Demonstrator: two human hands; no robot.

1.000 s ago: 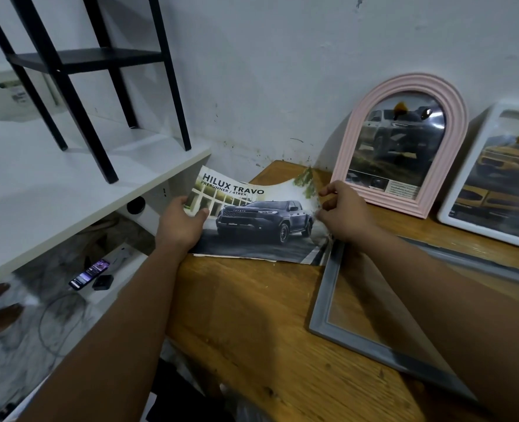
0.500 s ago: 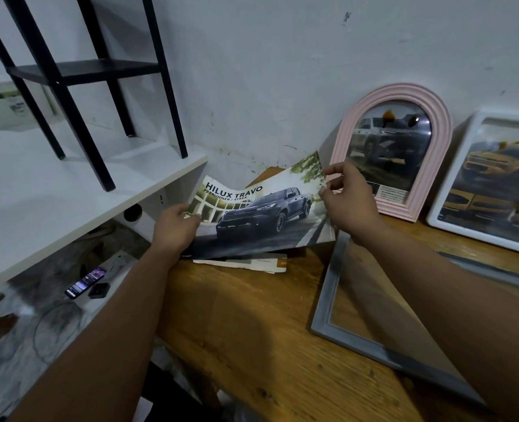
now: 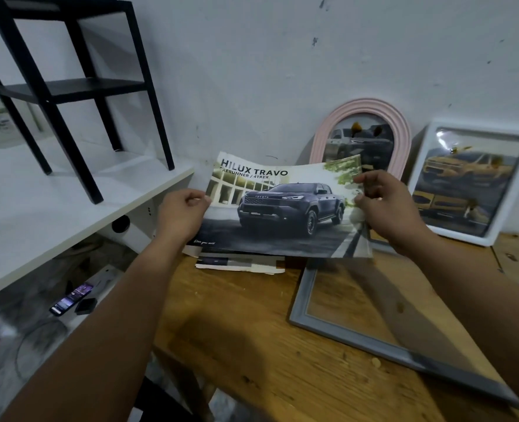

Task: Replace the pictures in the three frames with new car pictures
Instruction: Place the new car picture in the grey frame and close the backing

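Wooden table [image 3: 252,354] bears grey frame [image 3: 300,303] lying flat, paper stack [image 3: 240,264], 2 leaning frames

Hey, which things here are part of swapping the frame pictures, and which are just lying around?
Part of the job:
car picture, held by left hand and right hand
grey frame, flat on the table
pink arched frame
white frame
paper stack

Lying about:
black rack
phone
white shelf

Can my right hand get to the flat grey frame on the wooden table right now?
Probably not yet: the right hand pinches the Hilux truck picture. The grey rectangular frame lies just below it, nothing covering it.
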